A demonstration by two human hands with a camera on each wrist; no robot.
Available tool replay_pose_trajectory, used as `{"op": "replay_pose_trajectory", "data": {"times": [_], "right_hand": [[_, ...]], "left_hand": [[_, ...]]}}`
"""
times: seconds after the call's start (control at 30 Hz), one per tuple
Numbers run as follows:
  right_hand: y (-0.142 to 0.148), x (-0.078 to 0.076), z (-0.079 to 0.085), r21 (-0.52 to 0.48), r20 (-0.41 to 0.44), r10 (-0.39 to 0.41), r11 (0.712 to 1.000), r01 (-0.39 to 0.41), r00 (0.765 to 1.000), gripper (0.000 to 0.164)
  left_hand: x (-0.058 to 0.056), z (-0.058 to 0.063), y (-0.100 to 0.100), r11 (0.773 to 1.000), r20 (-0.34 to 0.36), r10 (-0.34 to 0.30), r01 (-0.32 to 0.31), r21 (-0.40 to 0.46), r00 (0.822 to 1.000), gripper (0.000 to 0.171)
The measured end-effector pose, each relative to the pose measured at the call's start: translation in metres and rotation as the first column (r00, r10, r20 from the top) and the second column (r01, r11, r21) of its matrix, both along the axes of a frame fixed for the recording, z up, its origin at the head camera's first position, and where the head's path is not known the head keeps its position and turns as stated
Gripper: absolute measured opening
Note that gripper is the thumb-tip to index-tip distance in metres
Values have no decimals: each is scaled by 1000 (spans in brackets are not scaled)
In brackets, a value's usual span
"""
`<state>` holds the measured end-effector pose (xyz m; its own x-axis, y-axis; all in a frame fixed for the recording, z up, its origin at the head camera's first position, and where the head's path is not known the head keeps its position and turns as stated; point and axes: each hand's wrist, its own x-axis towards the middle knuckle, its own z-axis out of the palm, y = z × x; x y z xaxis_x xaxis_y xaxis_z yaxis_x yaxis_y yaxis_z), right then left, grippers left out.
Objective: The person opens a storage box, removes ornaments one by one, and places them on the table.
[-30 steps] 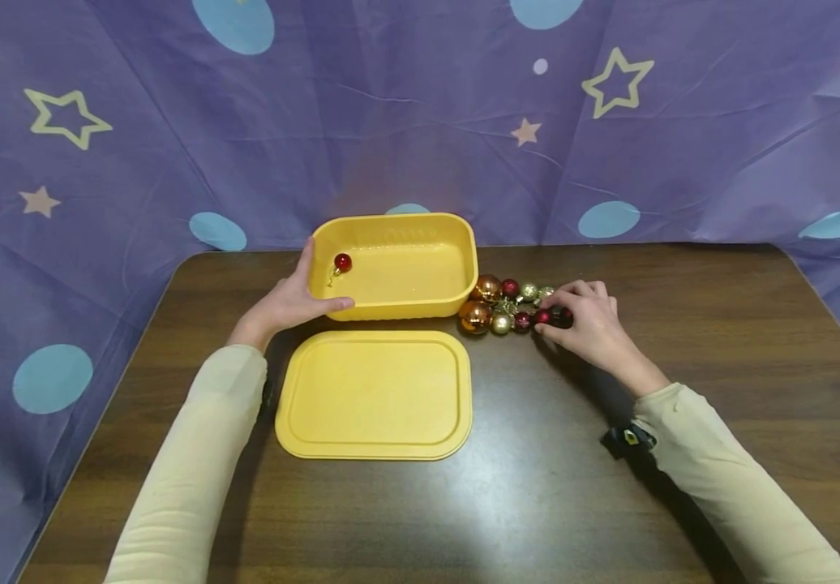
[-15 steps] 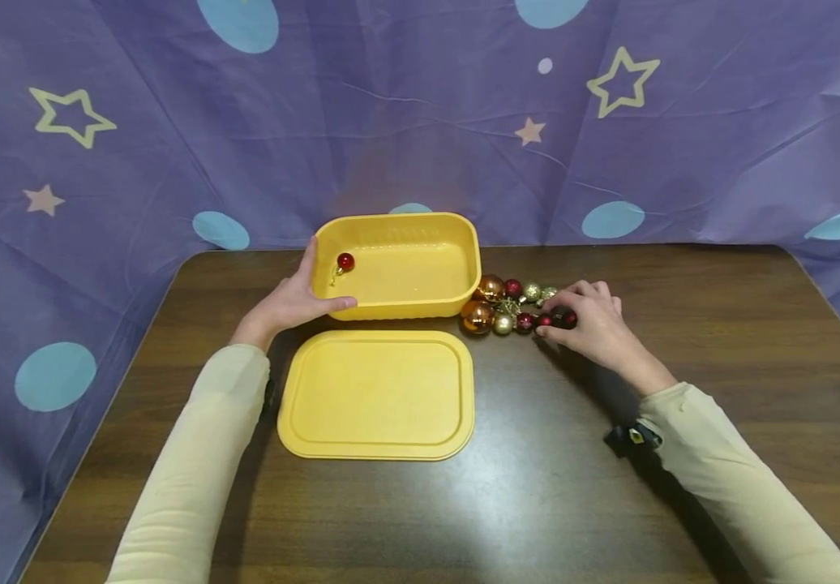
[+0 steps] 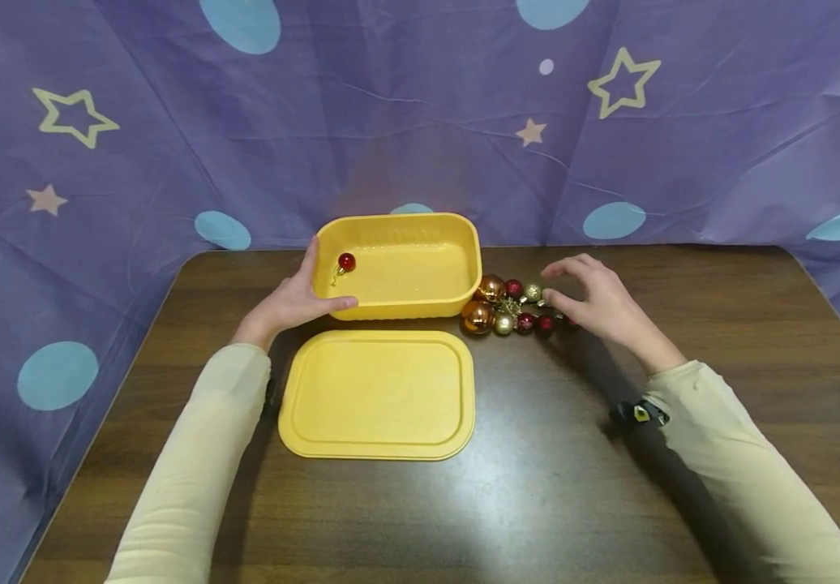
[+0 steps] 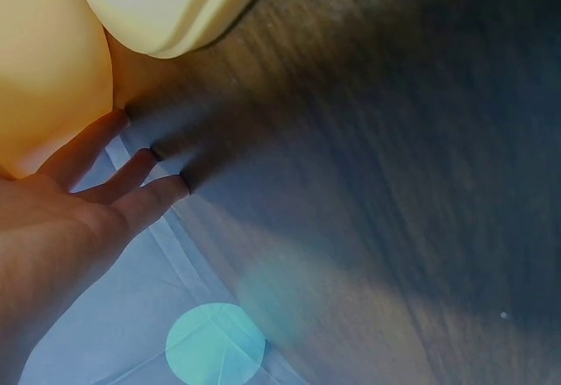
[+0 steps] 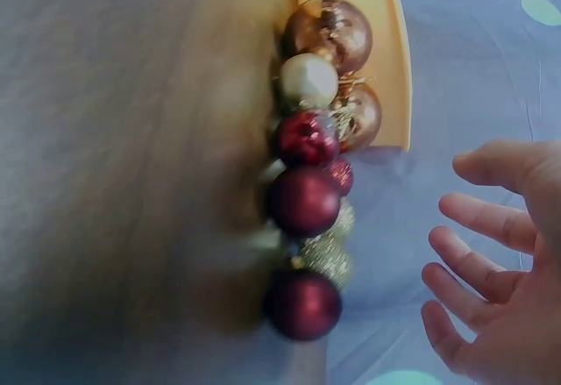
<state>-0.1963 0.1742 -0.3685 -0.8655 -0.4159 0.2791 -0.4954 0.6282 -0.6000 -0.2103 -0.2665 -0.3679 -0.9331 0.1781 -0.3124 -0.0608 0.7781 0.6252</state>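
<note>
My left hand [image 3: 285,307] is spread round the left corner of a yellow plastic container [image 3: 398,310]. Its thumb lies along the front rim, and in the left wrist view straight fingers [image 4: 131,179] rest at the outer wall. Inside the container lies a small red Christmas bauble [image 3: 347,261] with a gold loop. My right hand [image 3: 598,300] hovers over the right end of a cluster of baubles, fingers apart and holding nothing. The cluster has copper baubles [image 3: 477,317], a pale gold bauble [image 3: 503,324], glittery gold ones [image 5: 326,262] and dark red ones [image 5: 303,306].
A yellow lid [image 3: 378,395] lies flat on the brown wooden table [image 3: 551,487], in front of the container. Behind the table hangs a purple curtain [image 3: 427,122] with stars and dots. The bauble cluster sits close against the container's right end.
My right hand has let go of a dark red bauble at the cluster's right end, lifted slightly, and spread its fingers. The left hand and the container stay in place.
</note>
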Motion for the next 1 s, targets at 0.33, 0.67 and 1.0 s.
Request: {"op": "replay_pose_trajectory", "data": {"times": [0.33, 0.67, 1.0], "right_hand": [[-26, -14, 7, -45, 30, 71, 997, -70, 997, 28], [-63, -27, 6, -86, 4, 173, 981, -172, 985, 31], [-111, -37, -2, -83, -29, 220, 972, -221, 975, 28]], "left_hand": [[0, 2, 3, 1000, 3, 2, -2, 1, 1000, 125], [2, 0, 1, 1000, 13, 18, -18, 11, 1000, 124], [1, 0, 0, 1000, 3, 12, -13, 19, 1000, 124]]}}
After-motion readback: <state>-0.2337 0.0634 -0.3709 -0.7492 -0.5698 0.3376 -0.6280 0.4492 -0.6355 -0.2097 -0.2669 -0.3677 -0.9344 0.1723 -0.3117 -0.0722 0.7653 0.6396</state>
